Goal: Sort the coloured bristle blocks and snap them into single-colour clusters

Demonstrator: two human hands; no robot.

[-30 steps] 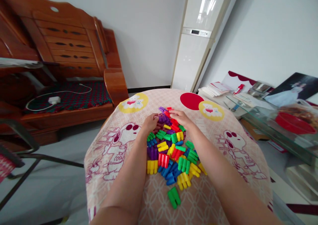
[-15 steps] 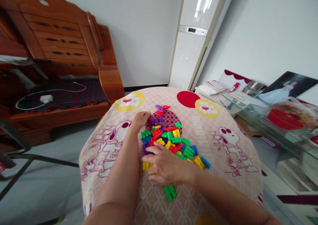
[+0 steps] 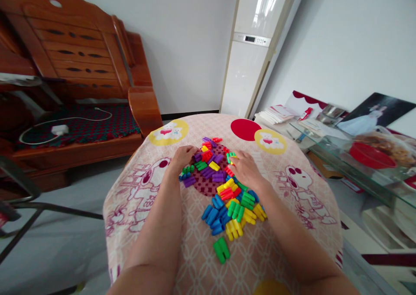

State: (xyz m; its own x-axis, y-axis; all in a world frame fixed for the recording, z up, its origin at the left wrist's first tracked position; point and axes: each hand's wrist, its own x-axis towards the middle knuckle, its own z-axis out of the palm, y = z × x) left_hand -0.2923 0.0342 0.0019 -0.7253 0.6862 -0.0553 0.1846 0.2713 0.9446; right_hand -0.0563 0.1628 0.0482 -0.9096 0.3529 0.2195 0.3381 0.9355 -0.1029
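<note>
Plastic connector blocks in purple, red, green, yellow and blue lie in a loose heap on the round table. My left hand point(image 3: 184, 158) rests at the heap's far left edge, fingers bent toward purple blocks point(image 3: 208, 172), and no block shows in it. On the other side, my right hand point(image 3: 244, 168) lies over the heap's right edge with its fingers apart, touching green and red blocks point(image 3: 229, 170). Blue blocks point(image 3: 212, 215) and yellow blocks point(image 3: 234, 229) spread nearer to me. One green block point(image 3: 221, 249) sits apart at the front.
A patterned cloth point(image 3: 136, 199) covers the table. Left stands a wooden bench point(image 3: 81, 65) with a white charger point(image 3: 60, 130). A tall white cabinet unit point(image 3: 247, 69) is behind. To the right, a glass shelf point(image 3: 344, 160) holds papers and a red bowl point(image 3: 373, 156).
My right hand has moved from the near left of the heap to its far right edge. Blocks in the middle have shifted, baring dark cloth and blue blocks. My left hand stays nearly still.
</note>
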